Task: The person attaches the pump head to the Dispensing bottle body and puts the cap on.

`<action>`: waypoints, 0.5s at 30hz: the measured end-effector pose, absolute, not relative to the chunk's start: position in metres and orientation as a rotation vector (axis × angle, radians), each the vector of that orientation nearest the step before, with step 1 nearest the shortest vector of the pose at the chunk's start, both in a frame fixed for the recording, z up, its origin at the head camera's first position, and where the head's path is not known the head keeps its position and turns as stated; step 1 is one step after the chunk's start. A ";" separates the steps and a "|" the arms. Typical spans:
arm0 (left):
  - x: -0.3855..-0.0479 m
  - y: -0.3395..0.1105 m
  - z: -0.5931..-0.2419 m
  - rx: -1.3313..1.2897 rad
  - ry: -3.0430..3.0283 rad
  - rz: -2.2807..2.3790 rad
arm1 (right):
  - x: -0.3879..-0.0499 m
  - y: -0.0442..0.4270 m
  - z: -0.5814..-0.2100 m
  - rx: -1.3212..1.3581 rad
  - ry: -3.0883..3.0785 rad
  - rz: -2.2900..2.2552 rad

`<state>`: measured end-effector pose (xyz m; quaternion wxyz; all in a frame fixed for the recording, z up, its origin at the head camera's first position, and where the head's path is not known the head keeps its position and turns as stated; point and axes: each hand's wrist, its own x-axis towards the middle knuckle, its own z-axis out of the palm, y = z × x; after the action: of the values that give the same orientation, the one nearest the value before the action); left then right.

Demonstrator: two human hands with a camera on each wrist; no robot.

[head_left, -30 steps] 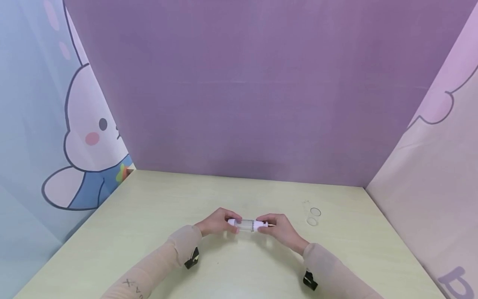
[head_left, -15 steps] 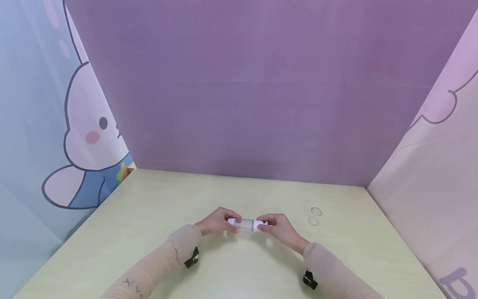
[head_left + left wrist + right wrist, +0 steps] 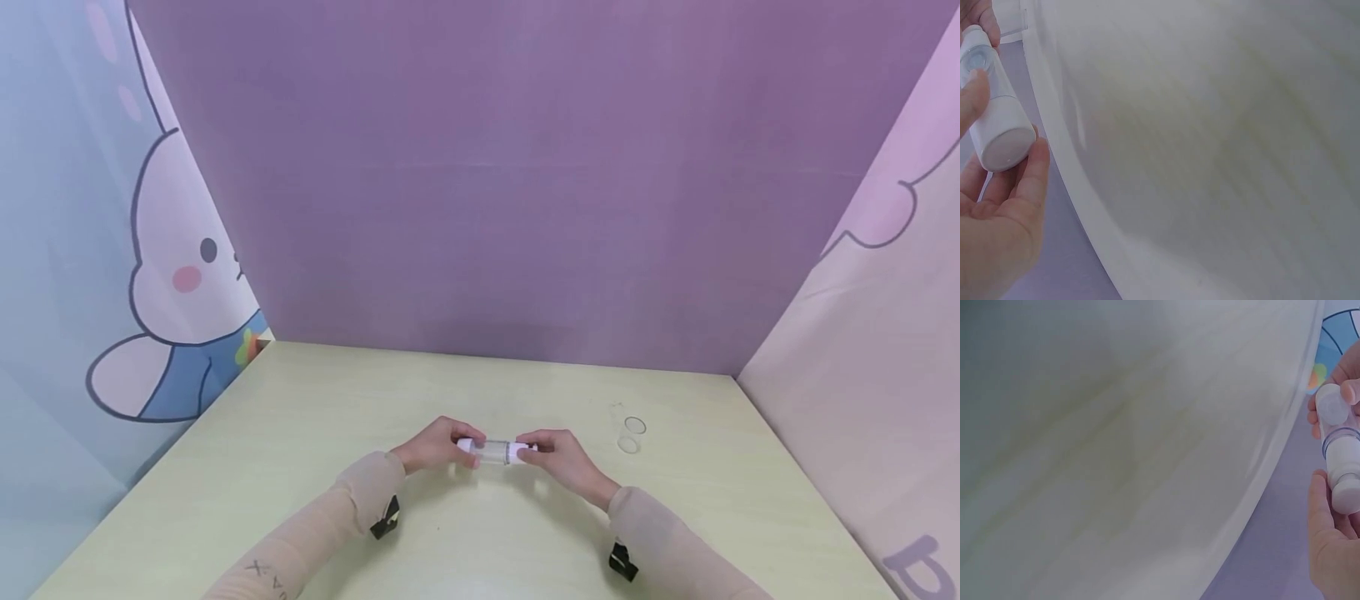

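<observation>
The slim cylindrical bottle of clear plastic with white ends (image 3: 493,452) lies directly between my hands, its long axis running crosswise from left to right, both hands touching it. My left hand (image 3: 437,444) grips the white flat-bottomed base (image 3: 1007,150); my right hand (image 3: 564,458) holds the narrower white stepped top (image 3: 1344,490) between thumb and fingers, so the two grips face each other along that axis. Beyond my right hand, well apart from it and nearer to it than to my left, a colourless see-through cylinder with a dark rim (image 3: 635,426) sits on the pale wood-look table (image 3: 465,550); its outline is faint, and I can't tell whether either end is closed. My fingers cover part of both white ends, the right wrist view cuts off the bottle's side, and whether it touches the table I can't make out.
</observation>
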<state>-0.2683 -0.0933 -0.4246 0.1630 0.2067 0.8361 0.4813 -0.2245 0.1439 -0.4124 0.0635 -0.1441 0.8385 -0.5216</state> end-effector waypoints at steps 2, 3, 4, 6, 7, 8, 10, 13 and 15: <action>-0.268 -0.094 -0.423 0.588 2.383 1.372 | -0.224 0.144 -0.412 -0.432 2.538 -1.572; -0.267 -0.094 -0.423 0.588 2.383 1.371 | -0.224 0.143 -0.412 -0.430 2.540 -1.571; -0.267 -0.094 -0.422 0.586 2.383 1.372 | -0.224 0.143 -0.411 -0.429 2.542 -1.571; -0.266 -0.094 -0.421 0.581 2.383 1.374 | -0.224 0.143 -0.411 -0.428 2.547 -1.574; -0.266 -0.094 -0.421 0.578 2.383 1.375 | -0.224 0.143 -0.411 -0.430 2.551 -1.576; -0.266 -0.094 -0.421 0.585 2.387 1.374 | -0.224 0.143 -0.410 -0.432 2.552 -1.581; -0.266 -0.094 -0.421 0.581 2.391 1.373 | -0.224 0.143 -0.409 -0.435 2.547 -1.600; -0.266 -0.094 -0.422 0.584 2.392 1.372 | -0.223 0.143 -0.407 -0.447 2.523 -1.628; -0.266 -0.094 -0.422 0.581 2.390 1.371 | -0.222 0.143 -0.407 -0.443 2.489 -1.652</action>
<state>-0.2656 -0.0938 -0.4223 0.1620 0.2037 0.8375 0.4805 -0.2222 0.1428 -0.4066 0.0608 -0.1464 0.8227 -0.5460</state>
